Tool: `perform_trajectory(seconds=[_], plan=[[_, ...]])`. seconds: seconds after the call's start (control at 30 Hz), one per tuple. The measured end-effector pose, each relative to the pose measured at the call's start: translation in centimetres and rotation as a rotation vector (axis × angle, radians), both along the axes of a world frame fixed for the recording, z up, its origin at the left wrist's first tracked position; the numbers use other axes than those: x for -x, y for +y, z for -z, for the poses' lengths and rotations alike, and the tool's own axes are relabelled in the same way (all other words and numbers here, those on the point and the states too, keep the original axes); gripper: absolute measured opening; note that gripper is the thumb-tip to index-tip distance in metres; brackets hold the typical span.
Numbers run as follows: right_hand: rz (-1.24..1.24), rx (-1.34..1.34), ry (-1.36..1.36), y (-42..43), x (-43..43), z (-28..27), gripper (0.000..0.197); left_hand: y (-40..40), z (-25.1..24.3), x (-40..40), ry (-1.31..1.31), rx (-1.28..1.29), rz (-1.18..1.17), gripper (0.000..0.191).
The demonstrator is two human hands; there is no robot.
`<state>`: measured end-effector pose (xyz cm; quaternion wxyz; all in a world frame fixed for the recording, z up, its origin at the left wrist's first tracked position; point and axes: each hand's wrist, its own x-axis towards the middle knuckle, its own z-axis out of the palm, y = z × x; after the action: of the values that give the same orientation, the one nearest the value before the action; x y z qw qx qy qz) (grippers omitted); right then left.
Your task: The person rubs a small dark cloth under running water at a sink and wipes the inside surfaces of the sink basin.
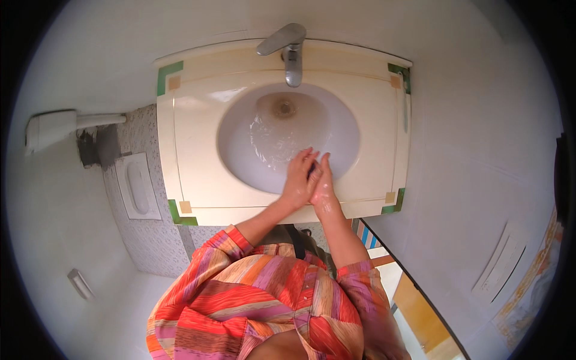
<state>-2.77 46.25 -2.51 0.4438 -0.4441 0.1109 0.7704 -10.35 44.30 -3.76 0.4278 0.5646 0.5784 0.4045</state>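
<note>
My left hand [299,180] and my right hand [323,182] are pressed together over the front edge of an oval washbasin [236,157]. Both look wet, and the right wrist shines. A small dark patch shows between the palms; whether it is an object or a shadow I cannot tell. Water with bright ripples [270,144] lies in the basin below the hands. At the back stands a chrome single-lever faucet [293,67], its lever turned to the left. No stream from its spout can be made out. The drain [284,108] has a brownish stain around it.
Around the basin runs a cream countertop [198,148] with green corner trim [168,74]. On the floor to the left is a squat toilet [137,186], with a white cistern [51,130] beyond it. A white wall [450,135] stands close on the right. A dark-edged doorway [418,292] opens behind right.
</note>
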Motion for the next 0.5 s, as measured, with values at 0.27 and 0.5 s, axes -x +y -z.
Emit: perform_trajectory(seconds=[0.27,0.5], plan=[[-0.095,-0.290,-0.108,-0.6,-2.6,-2.7,0.063,2.0,0.3,-1.6,-0.372,0.149,-0.048,0.034],[-0.265,-0.160,-0.304,-3.3,-6.9,-6.1,0.056,3.6,5.5,4.4,-0.938,0.712,-0.048,0.023]])
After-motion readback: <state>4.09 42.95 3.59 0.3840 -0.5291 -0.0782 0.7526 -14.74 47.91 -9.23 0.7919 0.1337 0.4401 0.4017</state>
